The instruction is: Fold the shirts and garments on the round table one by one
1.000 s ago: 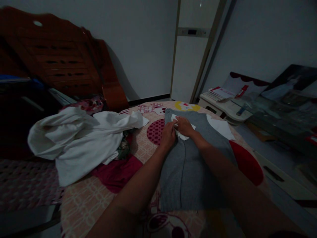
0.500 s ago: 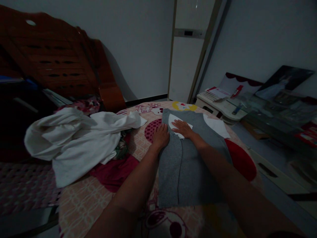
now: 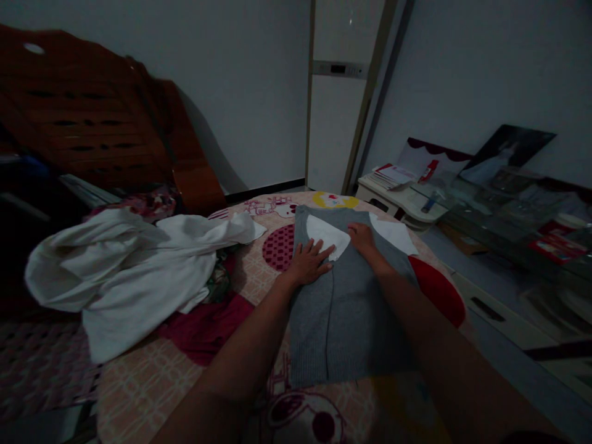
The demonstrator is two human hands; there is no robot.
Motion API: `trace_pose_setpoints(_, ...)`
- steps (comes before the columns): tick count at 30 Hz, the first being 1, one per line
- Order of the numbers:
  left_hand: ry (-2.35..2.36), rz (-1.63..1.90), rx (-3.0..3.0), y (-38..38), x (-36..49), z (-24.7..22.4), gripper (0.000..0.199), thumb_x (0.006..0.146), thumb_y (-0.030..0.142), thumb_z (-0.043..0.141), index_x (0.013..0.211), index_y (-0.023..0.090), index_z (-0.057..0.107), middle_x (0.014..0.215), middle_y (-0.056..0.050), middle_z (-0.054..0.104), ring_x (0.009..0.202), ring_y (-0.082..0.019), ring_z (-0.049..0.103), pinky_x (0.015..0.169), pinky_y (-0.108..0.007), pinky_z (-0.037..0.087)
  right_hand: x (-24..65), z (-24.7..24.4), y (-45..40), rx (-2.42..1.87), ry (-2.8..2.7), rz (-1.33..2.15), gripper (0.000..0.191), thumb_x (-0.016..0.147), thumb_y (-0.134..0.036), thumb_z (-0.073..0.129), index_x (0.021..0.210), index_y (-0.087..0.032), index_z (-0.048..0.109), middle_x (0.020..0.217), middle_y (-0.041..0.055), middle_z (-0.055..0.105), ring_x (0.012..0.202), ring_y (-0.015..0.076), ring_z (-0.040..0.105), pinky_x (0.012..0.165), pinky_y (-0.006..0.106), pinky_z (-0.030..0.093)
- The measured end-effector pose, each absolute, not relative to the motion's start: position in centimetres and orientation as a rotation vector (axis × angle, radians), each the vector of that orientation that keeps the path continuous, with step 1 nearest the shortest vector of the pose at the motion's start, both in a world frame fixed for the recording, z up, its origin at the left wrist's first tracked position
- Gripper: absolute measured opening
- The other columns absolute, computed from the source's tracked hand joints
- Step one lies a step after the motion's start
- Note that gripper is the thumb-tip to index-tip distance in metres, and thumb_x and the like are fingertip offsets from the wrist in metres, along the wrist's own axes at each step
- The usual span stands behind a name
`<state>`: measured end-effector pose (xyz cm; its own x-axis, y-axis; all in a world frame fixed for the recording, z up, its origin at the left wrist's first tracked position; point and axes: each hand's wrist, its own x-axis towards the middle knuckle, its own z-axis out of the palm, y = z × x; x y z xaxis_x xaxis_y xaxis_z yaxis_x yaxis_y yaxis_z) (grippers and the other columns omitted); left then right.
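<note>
A grey knit top [image 3: 354,327] lies flat on the round table, its ribbed hem toward me and one side folded over along a line. A white cloth piece [image 3: 327,235] lies folded across its upper part, and a second white piece [image 3: 398,237] sticks out at the upper right. My left hand [image 3: 311,263] rests palm down with fingers spread, touching the grey knit and the lower edge of the folded white piece. My right hand [image 3: 362,239] is closed, its fingertips at the right corner of that white piece. What they grip is hidden.
A crumpled white garment [image 3: 143,271] and a dark red cloth [image 3: 208,327] lie left on the patterned tablecloth [image 3: 139,394]. A wooden chair [image 3: 92,123] stands behind. To the right are a white cabinet [image 3: 402,200] with papers and a glass shelf [image 3: 499,216].
My right hand has slid right off the white piece, its flat fingers now closed. My left hand has moved from the knit's left edge onto its upper left part, fingers spread. The view has shifted slightly.
</note>
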<state>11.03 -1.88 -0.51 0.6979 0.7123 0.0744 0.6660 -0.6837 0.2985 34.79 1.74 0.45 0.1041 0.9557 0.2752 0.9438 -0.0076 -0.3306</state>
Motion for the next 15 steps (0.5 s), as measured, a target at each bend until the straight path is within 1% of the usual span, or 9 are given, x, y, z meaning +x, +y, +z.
trace_pose_setpoints(3,1.127,0.234,2.640,-1.8,11.2,-0.3,0.057,0.100,0.056,0.043,0.154,0.036,0.043,0.167,-0.010,0.030,0.154,-0.041,0.019,0.118,-0.069,0.016,38.7,2.0,0.9,-2.237,-1.496,-0.069,0.043,0.095,-0.014,0.040,0.125,-0.010,0.070,0.130,0.0161,0.069,0.123,0.0251,0.062,0.108,0.036,0.044)
trace_pose_setpoints(5,1.139,0.238,2.627,-1.7,11.4,-0.3,0.056,0.100,0.057,0.043,0.152,0.035,0.046,0.167,-0.010,0.031,0.155,-0.041,0.018,0.118,-0.070,0.015,41.3,2.6,-0.1,-2.438,-1.236,-0.093,0.043,0.095,-0.014,0.042,0.127,-0.009,0.069,0.128,0.0196,0.069,0.124,0.0294,0.061,0.105,0.039,0.047)
trace_pose_setpoints(8,1.137,0.267,2.616,-1.6,11.5,-0.4,0.056,0.100,0.057,0.044,0.152,0.035,0.046,0.166,-0.009,0.031,0.155,-0.041,0.018,0.118,-0.069,0.015,44.3,2.6,-1.9,-2.652,-0.950,-0.078,0.040,0.094,-0.012,0.044,0.121,-0.006,0.071,0.123,0.0262,0.068,0.123,0.0343,0.062,0.099,0.043,0.051)
trace_pose_setpoints(10,1.132,0.289,2.607,-1.6,11.5,-0.5,0.056,0.099,0.056,0.045,0.151,0.036,0.047,0.166,-0.009,0.032,0.154,-0.042,0.018,0.118,-0.069,0.015,45.4,2.3,-2.9,-2.684,-0.917,-0.102,0.036,0.093,-0.015,0.049,0.118,-0.004,0.072,0.123,0.0290,0.067,0.125,0.0366,0.061,0.100,0.046,0.050)
trace_pose_setpoints(12,1.136,0.312,2.604,-1.7,11.5,-0.7,0.056,0.099,0.056,0.045,0.151,0.036,0.047,0.166,-0.009,0.033,0.154,-0.041,0.019,0.118,-0.070,0.015,46.2,1.9,-3.4,-2.676,-0.951,-0.145,0.034,0.092,-0.021,0.057,0.117,-0.003,0.072,0.125,0.0298,0.066,0.128,0.0385,0.059,0.104,0.049,0.049)
trace_pose_setpoints(15,1.144,0.320,2.624,-1.6,11.5,-0.9,0.056,0.099,0.057,0.044,0.152,0.037,0.046,0.166,-0.008,0.033,0.154,-0.041,0.020,0.119,-0.069,0.015,47.3,1.7,-3.4,-2.673,-0.958,-0.115,0.039,0.088,-0.031,0.068,0.118,-0.005,0.072,0.125,0.0293,0.066,0.126,0.0395,0.061,0.102,0.051,0.051)
